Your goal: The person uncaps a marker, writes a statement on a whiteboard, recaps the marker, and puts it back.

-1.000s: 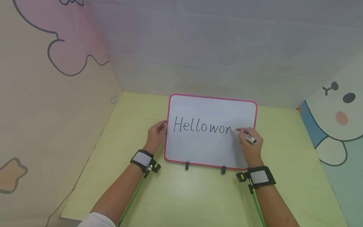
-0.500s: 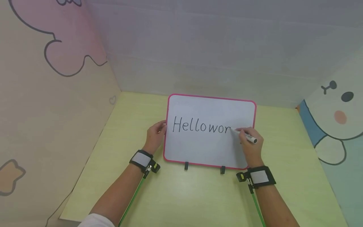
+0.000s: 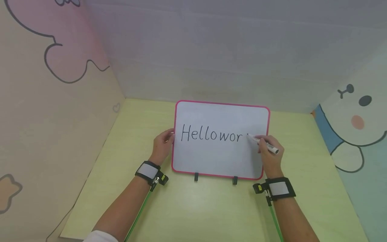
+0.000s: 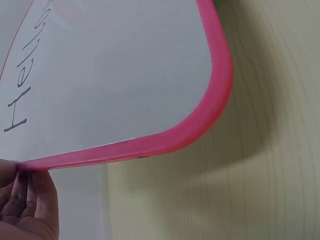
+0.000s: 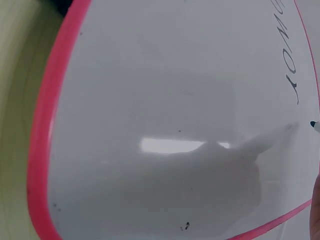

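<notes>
A whiteboard with a pink rim leans back on the table, bearing the black handwriting "Hellowor". My left hand grips its left edge; in the left wrist view, the thumb lies on the front and the fingers go behind the rim. Between the thumb and fingers of my right hand is a white marker, tip toward the board just right of the "r". In the right wrist view the dark marker tip looks slightly apart from its reflection on the surface.
The board's lower edge has two black feet. Pale wood-grain table surrounds it, with a plain wall behind and cartoon-printed walls on both sides. Each wrist wears a black strap with a small camera and green cable.
My right hand has moved the marker slightly right, off the end of the "r", leaving a small gap. The left hand keeps its grip on the board. The head view has shifted a little.
</notes>
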Available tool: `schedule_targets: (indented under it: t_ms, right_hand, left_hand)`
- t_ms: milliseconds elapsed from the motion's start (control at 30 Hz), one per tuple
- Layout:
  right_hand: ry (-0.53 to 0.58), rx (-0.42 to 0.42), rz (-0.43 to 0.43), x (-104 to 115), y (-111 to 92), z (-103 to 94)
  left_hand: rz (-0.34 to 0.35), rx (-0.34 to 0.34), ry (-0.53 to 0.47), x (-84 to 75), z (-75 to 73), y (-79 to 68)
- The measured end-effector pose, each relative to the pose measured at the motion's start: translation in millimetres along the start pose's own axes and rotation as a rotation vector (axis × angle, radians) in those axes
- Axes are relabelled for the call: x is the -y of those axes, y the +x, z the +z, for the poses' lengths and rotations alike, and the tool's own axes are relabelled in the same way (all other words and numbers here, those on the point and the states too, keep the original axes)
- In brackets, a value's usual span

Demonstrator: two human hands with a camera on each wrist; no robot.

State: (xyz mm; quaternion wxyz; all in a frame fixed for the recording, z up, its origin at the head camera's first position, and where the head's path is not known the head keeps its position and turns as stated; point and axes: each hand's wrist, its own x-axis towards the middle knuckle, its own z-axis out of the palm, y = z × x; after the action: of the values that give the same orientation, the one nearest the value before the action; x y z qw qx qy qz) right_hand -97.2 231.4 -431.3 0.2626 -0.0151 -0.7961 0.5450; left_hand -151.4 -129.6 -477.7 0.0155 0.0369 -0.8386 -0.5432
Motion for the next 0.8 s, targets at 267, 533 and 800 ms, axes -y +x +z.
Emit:
schedule_targets:
  t_ms: [267, 533, 800]
  right_hand:
    - [-0.102, 0.017, -0.012, -24.7, 6.4, 1.4]
    - [-0.097, 0.022, -0.001, -24.3, 7.2, 2.1]
    - [-0.125, 0.038, -0.013, -26.2, 9.1, 2.8]
  left_hand:
    - [0.002, 0.001, -0.001, -3.0, -0.4, -2.8]
    - [-0.008, -0.002, -0.001, -5.6, -0.7, -3.7]
    - [0.039, -0.014, 0.008, -3.8, -0.4, -1.7]
